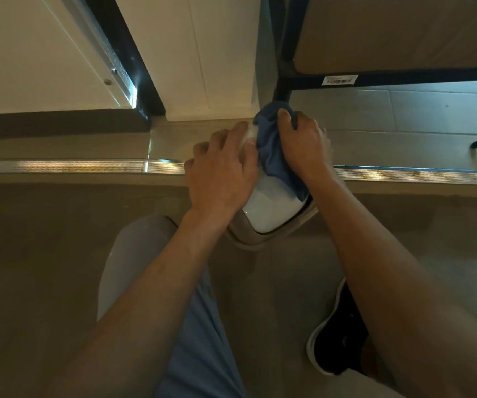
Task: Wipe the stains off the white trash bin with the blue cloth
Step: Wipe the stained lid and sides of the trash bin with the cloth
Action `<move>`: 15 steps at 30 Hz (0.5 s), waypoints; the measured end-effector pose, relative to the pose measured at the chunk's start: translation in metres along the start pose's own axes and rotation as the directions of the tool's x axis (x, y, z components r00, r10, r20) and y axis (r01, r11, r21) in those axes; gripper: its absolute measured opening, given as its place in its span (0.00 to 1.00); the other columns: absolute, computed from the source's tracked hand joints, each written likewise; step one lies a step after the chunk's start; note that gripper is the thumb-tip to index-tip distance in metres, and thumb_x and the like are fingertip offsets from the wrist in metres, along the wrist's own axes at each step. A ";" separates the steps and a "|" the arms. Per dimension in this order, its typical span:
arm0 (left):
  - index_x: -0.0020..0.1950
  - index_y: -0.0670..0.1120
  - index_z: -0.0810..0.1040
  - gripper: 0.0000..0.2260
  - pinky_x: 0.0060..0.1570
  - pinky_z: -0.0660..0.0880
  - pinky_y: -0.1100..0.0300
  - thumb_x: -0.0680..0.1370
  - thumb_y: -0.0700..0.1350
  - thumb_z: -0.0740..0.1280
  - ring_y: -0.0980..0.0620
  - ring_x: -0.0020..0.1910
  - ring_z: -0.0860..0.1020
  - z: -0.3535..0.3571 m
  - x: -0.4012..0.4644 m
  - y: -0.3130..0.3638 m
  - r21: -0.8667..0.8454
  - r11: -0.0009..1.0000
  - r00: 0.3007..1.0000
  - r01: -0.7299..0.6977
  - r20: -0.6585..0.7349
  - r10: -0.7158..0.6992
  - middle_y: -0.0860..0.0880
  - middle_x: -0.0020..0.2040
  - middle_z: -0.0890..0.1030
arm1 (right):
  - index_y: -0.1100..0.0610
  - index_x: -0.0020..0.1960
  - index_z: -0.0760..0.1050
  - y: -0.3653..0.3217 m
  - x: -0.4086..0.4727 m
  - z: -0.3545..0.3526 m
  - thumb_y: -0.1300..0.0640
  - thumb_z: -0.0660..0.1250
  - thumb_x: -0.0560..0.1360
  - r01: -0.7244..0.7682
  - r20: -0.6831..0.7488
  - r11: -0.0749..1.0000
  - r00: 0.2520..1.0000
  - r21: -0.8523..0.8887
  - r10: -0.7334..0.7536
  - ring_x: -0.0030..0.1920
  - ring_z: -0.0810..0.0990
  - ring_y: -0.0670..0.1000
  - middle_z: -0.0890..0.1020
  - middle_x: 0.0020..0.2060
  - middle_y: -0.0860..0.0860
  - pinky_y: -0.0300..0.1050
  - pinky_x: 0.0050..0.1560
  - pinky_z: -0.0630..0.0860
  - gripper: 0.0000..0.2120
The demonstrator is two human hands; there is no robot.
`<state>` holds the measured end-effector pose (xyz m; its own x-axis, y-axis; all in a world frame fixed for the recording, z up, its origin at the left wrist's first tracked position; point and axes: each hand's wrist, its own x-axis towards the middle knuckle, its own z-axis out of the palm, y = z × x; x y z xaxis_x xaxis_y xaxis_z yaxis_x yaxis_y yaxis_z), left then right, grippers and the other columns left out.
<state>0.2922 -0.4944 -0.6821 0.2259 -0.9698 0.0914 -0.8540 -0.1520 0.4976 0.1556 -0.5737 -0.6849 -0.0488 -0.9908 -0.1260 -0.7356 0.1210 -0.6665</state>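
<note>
From here I find only one bit of print: a small white sticker (pixel 341 80) on the dark front rail (pixel 432 77) of the frame at upper right. It carries a barcode with a line of tiny characters above the bars, but they are too small and blurred for me to read, so I cannot give a number or brand. I can make out no lettering on anything else in my view.
</note>
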 end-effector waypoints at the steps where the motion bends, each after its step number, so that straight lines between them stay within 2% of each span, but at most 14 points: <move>1: 0.75 0.55 0.68 0.24 0.62 0.71 0.44 0.83 0.61 0.47 0.40 0.66 0.74 0.001 0.002 0.000 -0.009 1.000 1.000 0.006 0.005 -0.006 0.48 0.71 0.75 | 0.52 0.56 0.75 0.001 0.001 -0.002 0.38 0.50 0.83 0.007 0.024 1.000 1.000 0.024 -0.008 0.53 0.79 0.58 0.79 0.49 0.53 0.53 0.55 0.74 0.22; 4: 0.74 0.56 0.70 0.25 0.62 0.72 0.44 0.83 0.62 0.47 0.40 0.65 0.75 0.002 0.002 0.001 -0.003 0.999 0.999 0.039 -0.004 -0.039 0.48 0.69 0.77 | 0.54 0.59 0.76 0.007 0.004 -0.008 0.39 0.52 0.83 0.037 0.122 0.995 0.991 0.094 -0.049 0.56 0.80 0.57 0.82 0.54 0.55 0.55 0.60 0.76 0.23; 8: 0.74 0.55 0.70 0.21 0.60 0.73 0.44 0.84 0.59 0.52 0.40 0.64 0.74 0.003 0.000 0.001 0.006 0.998 0.998 0.064 -0.002 -0.064 0.48 0.69 0.77 | 0.52 0.66 0.75 0.019 -0.003 -0.019 0.41 0.53 0.84 -0.042 0.225 0.951 0.974 0.306 -0.029 0.59 0.75 0.45 0.77 0.56 0.45 0.41 0.61 0.69 0.21; 10: 0.74 0.56 0.70 0.21 0.60 0.74 0.44 0.84 0.60 0.52 0.40 0.63 0.75 0.003 0.001 0.000 0.006 0.997 0.997 0.077 -0.003 -0.077 0.48 0.69 0.77 | 0.48 0.59 0.77 0.036 -0.015 -0.017 0.42 0.52 0.85 -0.046 0.196 0.924 0.980 0.378 -0.032 0.58 0.79 0.45 0.81 0.53 0.43 0.39 0.59 0.72 0.18; 13: 0.73 0.55 0.72 0.21 0.59 0.74 0.45 0.84 0.60 0.53 0.41 0.62 0.76 0.002 0.002 -0.002 0.008 0.998 0.998 0.064 -0.020 -0.064 0.48 0.67 0.79 | 0.51 0.62 0.79 0.061 -0.033 -0.010 0.43 0.52 0.85 -0.077 0.183 0.875 0.983 0.478 -0.014 0.56 0.82 0.44 0.84 0.54 0.46 0.41 0.58 0.76 0.20; 15: 0.73 0.55 0.73 0.22 0.59 0.75 0.45 0.84 0.60 0.52 0.41 0.62 0.76 0.002 0.002 -0.004 0.017 0.999 0.999 0.038 -0.023 -0.037 0.48 0.67 0.79 | 0.48 0.60 0.79 0.062 -0.030 -0.012 0.42 0.51 0.85 -0.094 0.225 0.876 0.974 0.473 -0.017 0.56 0.82 0.43 0.84 0.54 0.46 0.43 0.60 0.76 0.19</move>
<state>0.2948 -0.4959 -0.6851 0.2684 -0.9589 0.0923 -0.8527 -0.1919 0.4858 0.1028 -0.5372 -0.7138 0.1172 -0.9538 -0.2767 -0.3198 0.2276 -0.9197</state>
